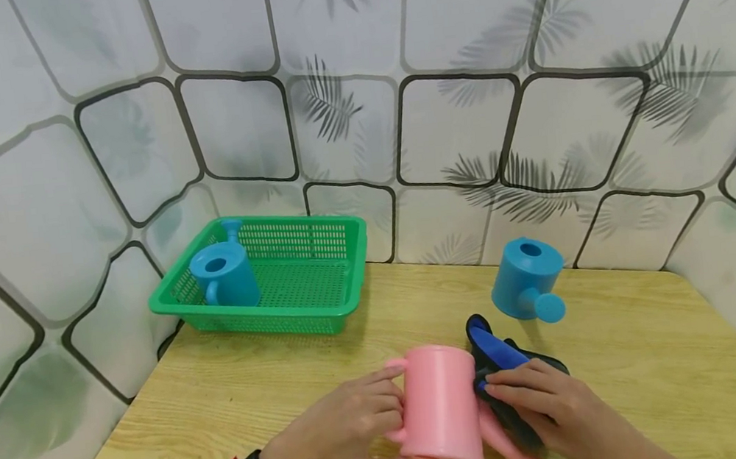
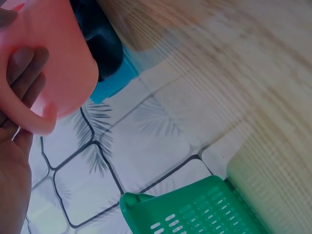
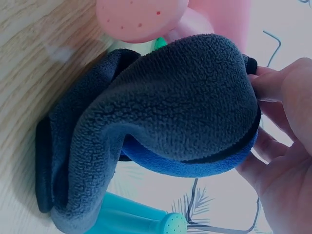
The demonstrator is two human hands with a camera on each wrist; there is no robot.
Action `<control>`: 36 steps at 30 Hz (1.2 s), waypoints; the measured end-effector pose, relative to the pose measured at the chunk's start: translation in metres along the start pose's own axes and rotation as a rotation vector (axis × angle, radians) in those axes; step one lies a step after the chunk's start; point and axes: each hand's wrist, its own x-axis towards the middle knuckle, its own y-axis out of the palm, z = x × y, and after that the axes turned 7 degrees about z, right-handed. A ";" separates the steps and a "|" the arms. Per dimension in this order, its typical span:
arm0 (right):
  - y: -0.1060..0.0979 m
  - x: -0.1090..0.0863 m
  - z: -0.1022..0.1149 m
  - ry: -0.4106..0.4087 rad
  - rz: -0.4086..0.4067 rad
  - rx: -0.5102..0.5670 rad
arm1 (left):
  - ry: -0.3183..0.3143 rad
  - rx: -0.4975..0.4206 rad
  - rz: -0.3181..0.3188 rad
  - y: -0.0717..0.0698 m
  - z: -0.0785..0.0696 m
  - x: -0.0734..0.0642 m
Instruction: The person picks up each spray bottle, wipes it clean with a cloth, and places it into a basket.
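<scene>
Pink watering can (image 1: 441, 407) is held forward of the back edge of the bench (image 1: 646, 350), left hand (image 1: 360, 421) gripping its handle (image 2: 35, 123), right hand (image 1: 551, 407) pinching a dark cloth (image 3: 185, 97) alongside. Wiping seems in hand; next probably calls for steady pressure.

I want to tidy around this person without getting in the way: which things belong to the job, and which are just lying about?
In the job:
pink watering can, held by the left hand
blue and dark grey cloth, in the right hand

Untouched, so probably just lying about:
blue watering can on the table
green basket, with another blue can inside
</scene>
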 end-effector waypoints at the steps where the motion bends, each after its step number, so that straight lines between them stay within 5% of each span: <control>1: 0.000 0.000 0.000 -0.006 -0.008 0.002 | 0.001 0.007 -0.006 0.000 0.001 0.000; 13: -0.004 -0.008 -0.002 0.019 0.033 0.018 | -0.120 0.143 -0.075 -0.023 0.031 -0.012; 22: 0.001 -0.015 -0.005 0.039 0.033 0.014 | -0.258 0.099 -0.262 -0.034 0.059 -0.030; 27: 0.005 -0.020 -0.007 0.115 0.123 -0.020 | -0.464 0.011 -0.397 -0.037 0.070 -0.042; 31: 0.005 -0.024 -0.006 0.205 0.249 -0.033 | -0.677 0.027 -0.496 -0.041 0.077 -0.052; 36: 0.005 -0.025 -0.006 0.261 0.318 -0.023 | -0.957 0.059 -0.531 -0.048 0.085 -0.063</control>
